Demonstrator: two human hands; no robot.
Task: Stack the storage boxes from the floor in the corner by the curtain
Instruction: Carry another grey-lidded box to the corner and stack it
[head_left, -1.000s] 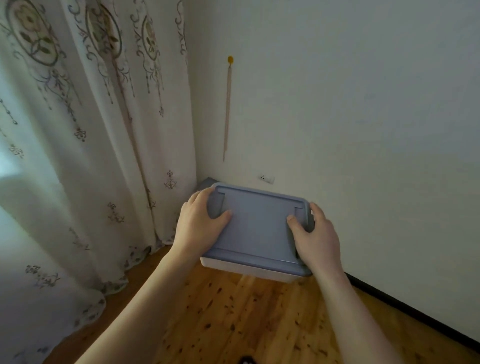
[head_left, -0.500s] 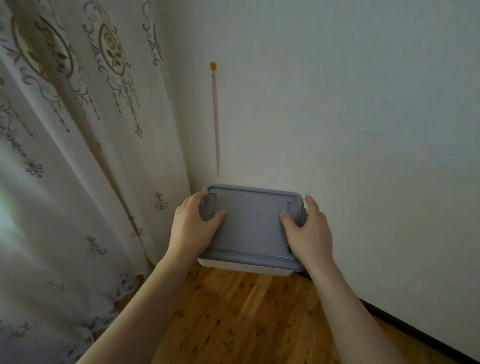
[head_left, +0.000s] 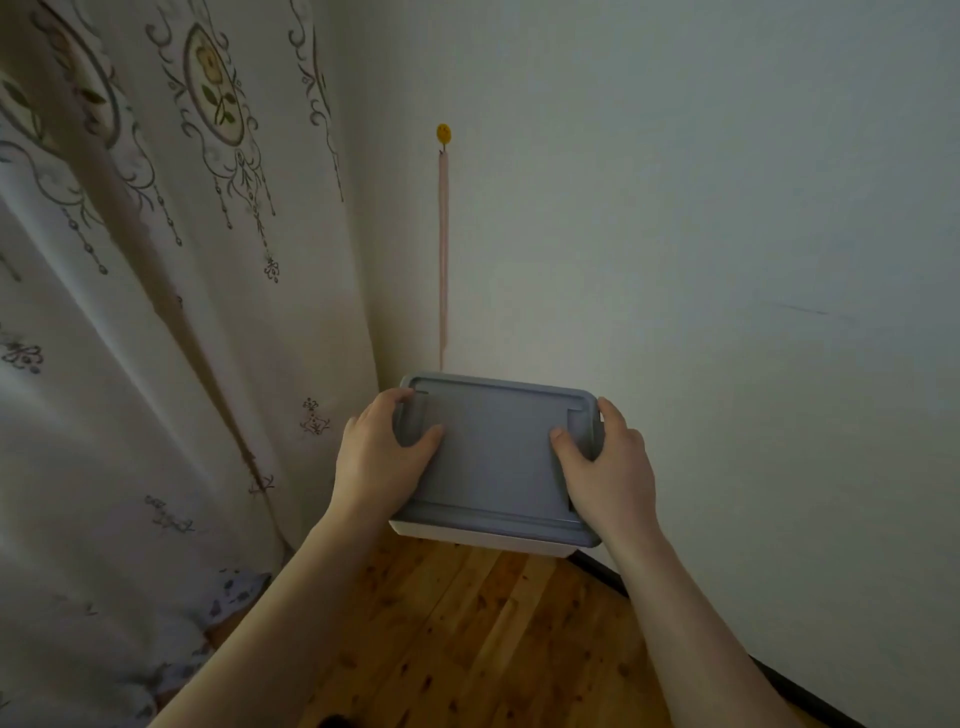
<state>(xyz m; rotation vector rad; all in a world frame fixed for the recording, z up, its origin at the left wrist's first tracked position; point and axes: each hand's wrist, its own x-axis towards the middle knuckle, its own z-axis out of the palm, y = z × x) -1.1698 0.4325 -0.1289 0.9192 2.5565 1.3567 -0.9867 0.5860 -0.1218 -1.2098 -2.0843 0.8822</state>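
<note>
I hold one box (head_left: 496, 457) by its short ends, above the floor (head_left: 467, 639) in the corner, the curtain (head_left: 156, 312) just to my left and the wall (head_left: 701, 260) to my right. My left hand (head_left: 382, 462) and right hand (head_left: 610, 470) each grip an end, thumbs on the grey lid, fingers curled over the rim. What lies beneath the box is hidden, so I cannot tell how many are stacked. I judge this one still needs setting down.

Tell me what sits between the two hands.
In the head view, only the storage box with its blue-grey lid: left hand grips one end, right hand the other.
</note>
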